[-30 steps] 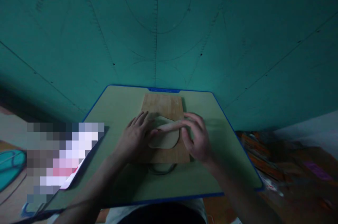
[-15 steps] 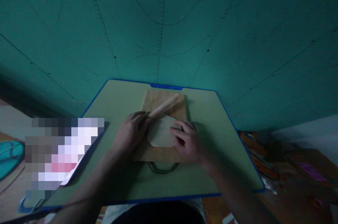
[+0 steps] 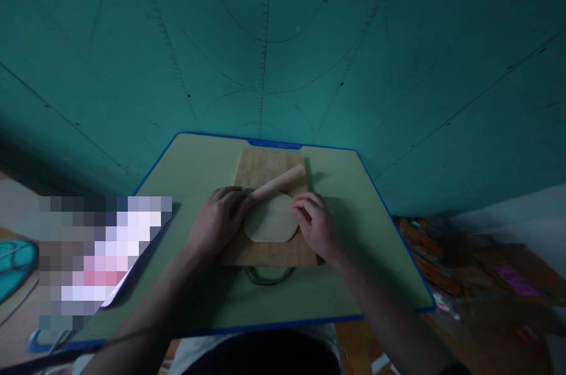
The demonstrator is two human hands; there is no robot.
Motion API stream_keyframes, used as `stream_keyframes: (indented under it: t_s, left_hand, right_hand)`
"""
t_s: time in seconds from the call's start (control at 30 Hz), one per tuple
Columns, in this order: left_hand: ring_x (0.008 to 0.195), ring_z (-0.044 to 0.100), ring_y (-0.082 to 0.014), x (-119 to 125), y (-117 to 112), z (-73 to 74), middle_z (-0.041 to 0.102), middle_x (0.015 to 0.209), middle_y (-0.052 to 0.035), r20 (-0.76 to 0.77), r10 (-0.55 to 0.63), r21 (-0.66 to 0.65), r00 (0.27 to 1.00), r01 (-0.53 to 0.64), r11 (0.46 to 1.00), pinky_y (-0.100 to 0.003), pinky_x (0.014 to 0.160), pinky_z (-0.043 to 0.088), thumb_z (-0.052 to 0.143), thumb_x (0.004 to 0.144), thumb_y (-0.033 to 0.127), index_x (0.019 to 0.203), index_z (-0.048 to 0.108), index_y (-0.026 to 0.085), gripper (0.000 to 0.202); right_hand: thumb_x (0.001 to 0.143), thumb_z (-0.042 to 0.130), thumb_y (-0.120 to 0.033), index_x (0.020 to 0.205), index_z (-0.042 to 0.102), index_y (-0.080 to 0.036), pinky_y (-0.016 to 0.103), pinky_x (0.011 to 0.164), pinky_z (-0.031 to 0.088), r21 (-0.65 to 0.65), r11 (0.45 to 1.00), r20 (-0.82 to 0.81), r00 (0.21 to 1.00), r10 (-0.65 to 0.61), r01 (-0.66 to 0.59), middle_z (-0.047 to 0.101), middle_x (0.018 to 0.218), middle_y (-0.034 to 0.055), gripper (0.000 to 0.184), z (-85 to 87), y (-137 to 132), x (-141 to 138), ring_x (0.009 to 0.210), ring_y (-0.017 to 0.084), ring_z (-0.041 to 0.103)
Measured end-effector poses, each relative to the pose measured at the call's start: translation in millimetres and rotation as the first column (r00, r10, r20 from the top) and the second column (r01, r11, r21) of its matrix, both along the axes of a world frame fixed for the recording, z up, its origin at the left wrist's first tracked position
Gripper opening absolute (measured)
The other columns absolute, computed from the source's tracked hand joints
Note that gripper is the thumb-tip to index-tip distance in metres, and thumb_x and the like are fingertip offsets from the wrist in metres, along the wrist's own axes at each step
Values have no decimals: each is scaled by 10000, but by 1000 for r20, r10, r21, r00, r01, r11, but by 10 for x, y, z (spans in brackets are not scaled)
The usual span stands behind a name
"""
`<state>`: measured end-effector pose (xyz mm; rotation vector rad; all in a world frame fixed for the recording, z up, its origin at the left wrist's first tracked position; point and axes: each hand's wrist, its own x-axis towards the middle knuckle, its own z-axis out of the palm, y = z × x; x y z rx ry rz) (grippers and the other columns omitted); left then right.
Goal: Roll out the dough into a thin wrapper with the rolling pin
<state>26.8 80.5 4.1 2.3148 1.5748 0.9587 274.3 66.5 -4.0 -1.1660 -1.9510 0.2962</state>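
A flat, pale sheet of dough (image 3: 270,220), rounded in outline, lies on a wooden cutting board (image 3: 269,255). Across the dough's far edge a wooden rolling pin (image 3: 280,181) rests at a slant, its far end pointing up and to the right. My left hand (image 3: 217,217) is closed around the pin's near end, at the dough's left side. At the opposite side, the fingers of my right hand (image 3: 317,223) are pinched together on the dough's right edge. The fingertips partly cover that edge.
The board lies on a pale green tabletop (image 3: 177,174) with a blue rim, its metal handle (image 3: 269,279) towards me. A blurred-out bright tablet-like object (image 3: 117,257) stands at the left. A green wall (image 3: 283,56) rises behind. Clutter (image 3: 442,257) fills the right floor.
My right fingers have drawn together at the dough's right edge. The rolling pin's far end has swung a little right and towards me. The whole view has shifted slightly.
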Motion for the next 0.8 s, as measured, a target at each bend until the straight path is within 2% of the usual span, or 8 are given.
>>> stream_keyframes:
  t_s: [0.2, 0.37, 0.43, 0.57, 0.63, 0.7, 0.73, 0.8]
  left_hand:
    - [1014, 674, -265, 12, -13, 36, 731, 1084, -125, 32, 2, -27, 999, -2, 1000, -441, 905, 571, 406, 1012, 516, 1041, 729, 175, 470]
    - [1021, 671, -258, 5, -15, 35, 730, 1087, -122, 23, -7, -29, 1000, 7, 1000, -429, 908, 567, 418, 1012, 478, 1053, 720, 171, 433]
    - [1019, 668, -258, 3, -14, 33, 731, 1077, -120, 21, -7, -28, 1000, 8, 1000, -429, 913, 564, 428, 1009, 465, 1056, 720, 172, 416]
    - [1011, 664, -254, 3, -23, 46, 731, 1072, -115, 23, 11, -34, 1000, -10, 999, -421, 906, 563, 431, 1011, 437, 1073, 716, 170, 395]
    - [1020, 662, -256, 4, -28, 56, 730, 1081, -113, 23, 8, -42, 1000, -7, 999, -416, 904, 562, 436, 1010, 455, 1085, 713, 175, 401]
    - [1027, 658, -257, 5, -29, 59, 731, 1083, -108, 21, 1, -50, 1000, 0, 999, -413, 906, 559, 441, 1007, 464, 1085, 713, 184, 398]
    - [1030, 656, -259, 6, -28, 58, 732, 1081, -108, 19, 0, -53, 1000, 1, 999, -414, 910, 556, 443, 1007, 459, 1085, 713, 185, 392]
    - [1034, 651, -262, 7, -26, 51, 734, 1078, -108, 15, 4, -61, 1000, -3, 998, -422, 922, 546, 443, 1011, 440, 1082, 710, 179, 380]
  right_hand:
    - [913, 573, -226, 1121, 734, -225, 435, 993, 513, -10, 995, 213, 972, 98, -98, 654, 1235, 111, 262, 46, -38, 2, 1174, 253, 596]
    - [915, 558, -286, 843, 767, -198, 438, 934, 534, 60, 994, 172, 982, 79, -91, 695, 1121, 125, 238, 102, -70, 46, 1077, 253, 638]
    - [925, 546, -299, 1005, 770, -189, 448, 968, 527, 58, 995, 187, 980, 69, -81, 690, 1185, 132, 262, 123, -105, 47, 1123, 259, 629]
    - [932, 577, -375, 1257, 704, -209, 490, 1098, 456, -38, 974, 392, 894, 220, -223, 575, 1446, 134, 386, 179, -109, 152, 1349, 294, 508]
    - [962, 544, -403, 1213, 731, -207, 550, 1108, 433, -37, 998, 453, 889, 66, -55, 585, 1441, 145, 370, 215, -60, 266, 1359, 330, 500]
    - [1010, 456, -388, 1201, 738, -182, 589, 1099, 426, -10, 979, 451, 875, -176, 202, 603, 1416, 170, 398, 242, -28, 332, 1350, 351, 510]
    - [1027, 417, -382, 1239, 717, -165, 581, 1106, 423, -4, 969, 437, 871, -222, 249, 597, 1423, 179, 427, 248, -33, 325, 1357, 345, 506]
    - [1040, 389, -404, 1356, 633, -130, 526, 1149, 403, -11, 994, 426, 900, -92, 107, 557, 1471, 180, 485, 236, -84, 239, 1395, 308, 477]
